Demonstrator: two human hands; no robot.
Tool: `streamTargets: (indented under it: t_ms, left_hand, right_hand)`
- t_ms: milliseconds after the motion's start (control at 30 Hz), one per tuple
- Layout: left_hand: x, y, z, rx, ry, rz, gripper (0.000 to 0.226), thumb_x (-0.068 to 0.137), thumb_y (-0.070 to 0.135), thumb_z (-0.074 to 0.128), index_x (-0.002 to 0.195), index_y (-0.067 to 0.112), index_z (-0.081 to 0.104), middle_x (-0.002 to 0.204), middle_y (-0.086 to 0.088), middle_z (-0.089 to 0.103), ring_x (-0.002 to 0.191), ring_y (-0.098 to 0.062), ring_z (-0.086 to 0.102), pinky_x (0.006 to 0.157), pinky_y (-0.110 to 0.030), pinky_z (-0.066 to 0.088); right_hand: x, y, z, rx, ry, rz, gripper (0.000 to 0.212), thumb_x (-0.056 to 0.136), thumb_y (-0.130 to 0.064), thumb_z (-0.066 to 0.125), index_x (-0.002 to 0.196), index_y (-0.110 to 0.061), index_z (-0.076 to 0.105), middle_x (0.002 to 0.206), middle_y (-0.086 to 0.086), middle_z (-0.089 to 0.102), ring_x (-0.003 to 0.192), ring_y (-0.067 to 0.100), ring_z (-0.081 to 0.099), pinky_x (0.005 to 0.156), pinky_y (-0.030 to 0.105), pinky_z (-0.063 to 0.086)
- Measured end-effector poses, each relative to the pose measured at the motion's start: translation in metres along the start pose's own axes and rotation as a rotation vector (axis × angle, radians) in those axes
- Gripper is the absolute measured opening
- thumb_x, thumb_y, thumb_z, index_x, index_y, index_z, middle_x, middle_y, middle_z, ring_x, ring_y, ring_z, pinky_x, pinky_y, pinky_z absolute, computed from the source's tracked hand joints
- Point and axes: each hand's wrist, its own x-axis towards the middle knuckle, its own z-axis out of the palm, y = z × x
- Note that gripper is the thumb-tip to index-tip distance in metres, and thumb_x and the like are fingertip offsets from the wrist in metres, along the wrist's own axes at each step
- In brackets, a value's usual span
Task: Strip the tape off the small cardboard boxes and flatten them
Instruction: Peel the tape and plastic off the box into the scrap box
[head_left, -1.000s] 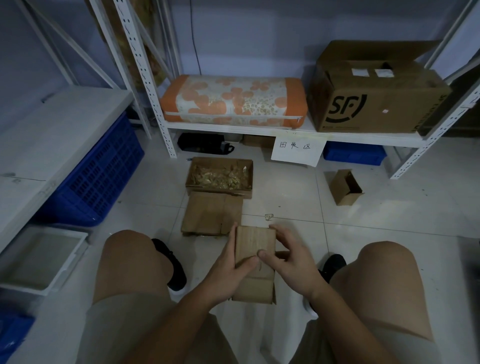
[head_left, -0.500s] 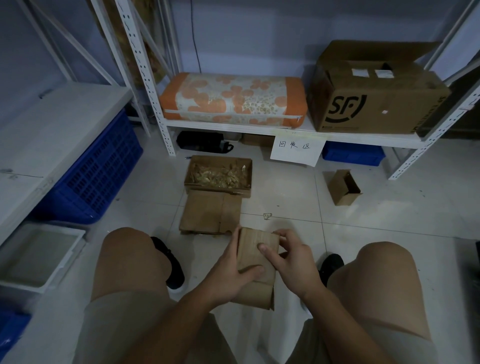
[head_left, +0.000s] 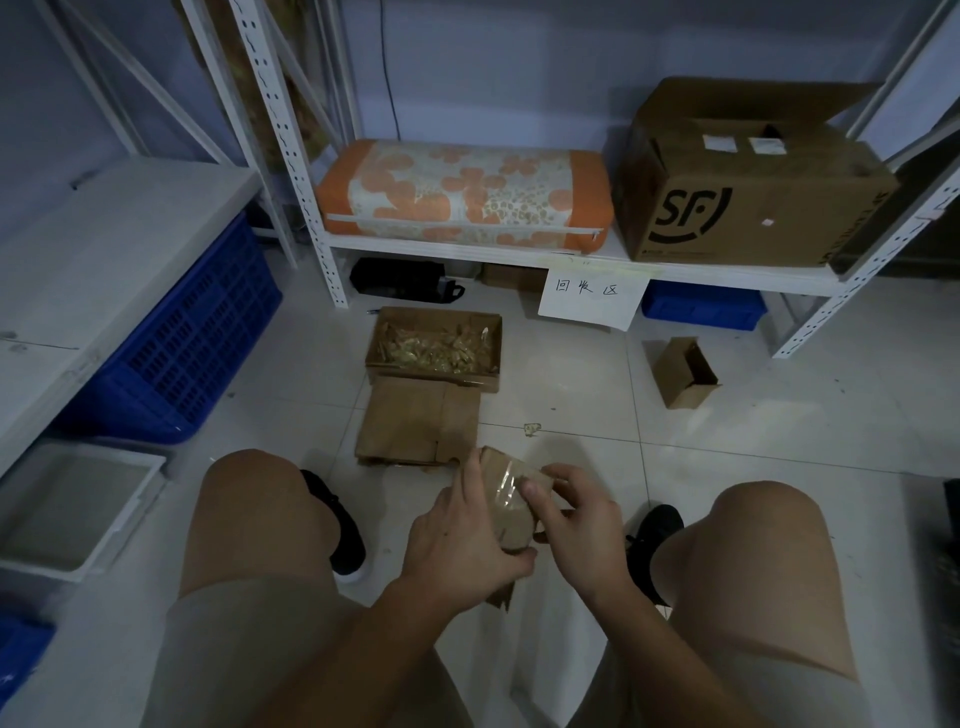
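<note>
1. My left hand (head_left: 467, 535) grips the small box (head_left: 511, 512) from its left side, fingers curled round it and the thumb underneath near the lower edge. It has shifted little over the last second.
2. My right hand (head_left: 576, 525) has moved: a second ago its fingertip pressed on the box's plain face, and now thumb and forefinger pinch at the shiny tape strip (head_left: 506, 486) near the top.
3. The box, held in the air between my knees, has been tipped and turned, so the taped face now catches the light where bare cardboard showed before.
4. I read this as the peel just starting; the tape looks stuck down along most of its length.
5. On the floor ahead lies the flattened pile (head_left: 418, 421), and behind it, touching, a tray box of tape scraps (head_left: 434, 345).
6. One open small box (head_left: 683, 371) sits well apart to the right, untouched.
</note>
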Motion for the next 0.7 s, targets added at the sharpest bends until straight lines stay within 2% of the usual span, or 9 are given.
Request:
streamTargets:
  t_ms: [100,200,267,367,467,567,633,700]
  left_hand:
    - [0.0021,-0.005,-0.0022,-0.02,0.027,-0.021,0.129,0.071,0.059,0.073,0.16,0.031,-0.017,0.159,0.003,0.032,0.137,-0.02,0.045,0.1,-0.035,0.044]
    - [0.0031,-0.0054,-0.0038,-0.012,0.033,0.007,0.127,0.071,0.057,0.07,0.16,0.032,-0.017,0.161,0.005,0.029,0.138,-0.02,0.044,0.099,-0.037,0.045]
    - [0.0039,-0.0056,-0.003,0.003,0.007,0.021,0.127,0.069,0.057,0.07,0.159,0.034,-0.017,0.16,0.007,0.031,0.137,-0.018,0.045,0.099,-0.037,0.046]
    - [0.0035,-0.0056,-0.0026,0.04,-0.031,0.046,0.129,0.067,0.057,0.07,0.158,0.035,-0.017,0.158,0.008,0.031,0.136,-0.016,0.044,0.099,-0.038,0.045]
    - [0.0034,-0.0066,-0.0035,0.08,-0.051,0.072,0.129,0.067,0.056,0.071,0.16,0.033,-0.016,0.159,0.009,0.029,0.136,-0.016,0.043,0.099,-0.038,0.044]
    - [0.004,-0.009,-0.0039,0.094,-0.058,0.084,0.128,0.067,0.056,0.07,0.159,0.035,-0.016,0.158,0.009,0.03,0.135,-0.017,0.045,0.1,-0.041,0.045]
    - [0.0036,-0.0096,-0.0032,0.097,-0.061,0.098,0.127,0.067,0.056,0.069,0.159,0.036,-0.015,0.159,0.009,0.03,0.133,-0.016,0.046,0.099,-0.039,0.046]
    - [0.0027,-0.0089,-0.0022,0.085,-0.072,0.091,0.127,0.067,0.056,0.07,0.16,0.036,-0.014,0.159,0.01,0.03,0.131,-0.015,0.048,0.096,-0.036,0.045]
  right_hand:
    - [0.0032,0.0021,-0.0039,-0.109,-0.112,-0.051,0.058,0.077,-0.049,0.083,0.126,-0.029,0.061,0.113,-0.017,0.068,0.095,0.0,0.068,0.08,0.028,0.06]
    - [0.0057,0.0031,-0.003,-0.3,-0.109,-0.132,0.075,0.069,-0.053,0.088,0.132,-0.029,0.056,0.12,-0.019,0.06,0.111,-0.001,0.054,0.092,0.016,0.044]
    - [0.0057,0.0057,-0.0006,-0.31,-0.102,-0.172,0.071,0.07,-0.049,0.089,0.13,-0.027,0.059,0.119,-0.017,0.061,0.112,-0.001,0.054,0.091,0.008,0.038]
    - [0.0064,0.0083,-0.0021,-0.302,-0.066,-0.14,0.055,0.07,-0.051,0.088,0.113,-0.026,0.064,0.104,-0.016,0.066,0.099,-0.001,0.059,0.081,0.002,0.039]
    - [0.0055,0.0074,-0.0056,-0.362,-0.055,-0.117,0.046,0.071,-0.054,0.086,0.1,-0.024,0.065,0.094,-0.015,0.068,0.087,-0.001,0.059,0.071,0.007,0.043]
    - [0.0029,0.0061,-0.0046,-0.404,-0.018,-0.109,0.041,0.076,-0.061,0.078,0.094,-0.026,0.066,0.086,-0.015,0.068,0.079,0.003,0.063,0.067,0.022,0.052]
    - [0.0016,0.0048,-0.0039,-0.397,0.027,-0.104,0.038,0.083,-0.063,0.068,0.089,-0.025,0.067,0.078,-0.014,0.068,0.07,0.003,0.064,0.064,0.03,0.055]
    - [0.0028,0.0048,-0.0053,-0.348,0.035,-0.106,0.042,0.088,-0.065,0.056,0.087,-0.025,0.069,0.076,-0.015,0.069,0.072,0.001,0.065,0.068,0.034,0.057]
